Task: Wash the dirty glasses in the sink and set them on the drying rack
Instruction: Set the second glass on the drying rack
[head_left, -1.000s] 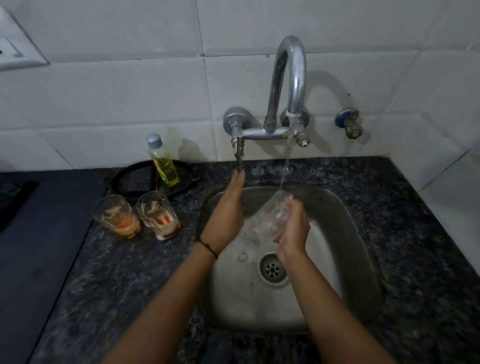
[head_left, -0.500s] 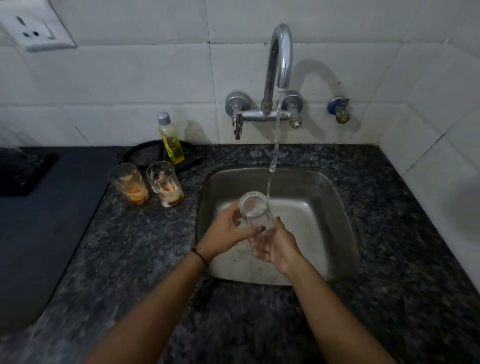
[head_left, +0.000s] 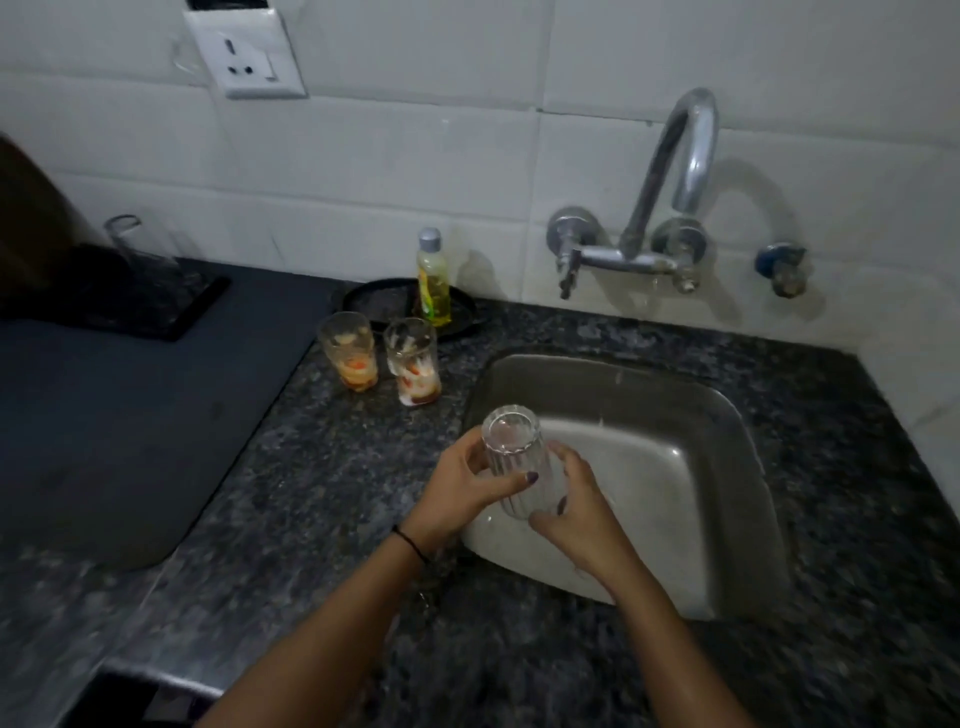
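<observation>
- Ribbed clear glass (head_left: 514, 462), tilted, over the 9 o'clock rim of the steel sink (head_left: 701, 467).
- Left hand (head_left: 460, 488) and right hand (head_left: 584, 517) both wrapped round it.
- Two smeared glasses (head_left: 356, 353) at 11 o'clock on the speckled stone counter (head_left: 337, 493).
- Far glass (head_left: 137, 249) at 10 o'clock, blurred and dim.

the left hand (head_left: 462, 493) and right hand (head_left: 582, 514) are hiding the lower part of the ribbed glass (head_left: 511, 447). the far glass (head_left: 137, 244) on the dark tray (head_left: 171, 312) is showing blurred.

A yellow bottle (head_left: 432, 291) stands on what may be a black dish (head_left: 378, 301) (wall socket (head_left: 244, 54) above-left).
</observation>
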